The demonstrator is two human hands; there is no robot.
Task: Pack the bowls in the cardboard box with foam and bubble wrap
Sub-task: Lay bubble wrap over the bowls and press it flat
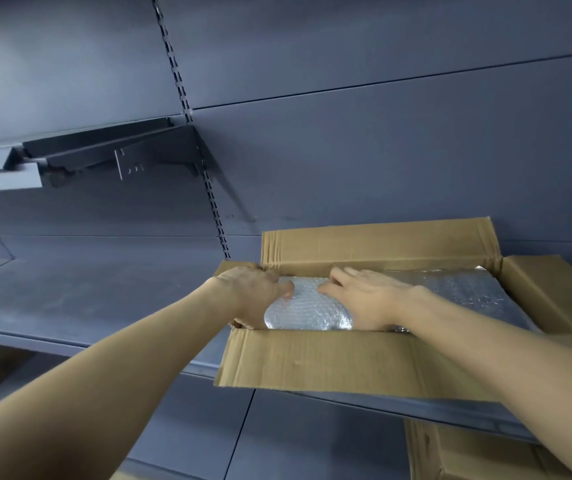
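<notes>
An open cardboard box (pixel 329 362) stands on a grey metal shelf, its flaps folded outward. Inside its left end lies a rounded bundle wrapped in bubble wrap (pixel 308 311); whatever it holds is hidden by the wrap. More silvery bubble wrap (pixel 468 292) lines the right part of the box. My left hand (pixel 253 296) cups the bundle's left side, down against the box wall. My right hand (pixel 364 296) lies flat on the bundle's right side, fingers spread over the top.
The grey shelf (pixel 87 292) stretches left of the box. A dark bracket shelf (pixel 111 157) juts from the slotted back panel above. Another cardboard box (pixel 468 455) sits below the shelf at the lower right.
</notes>
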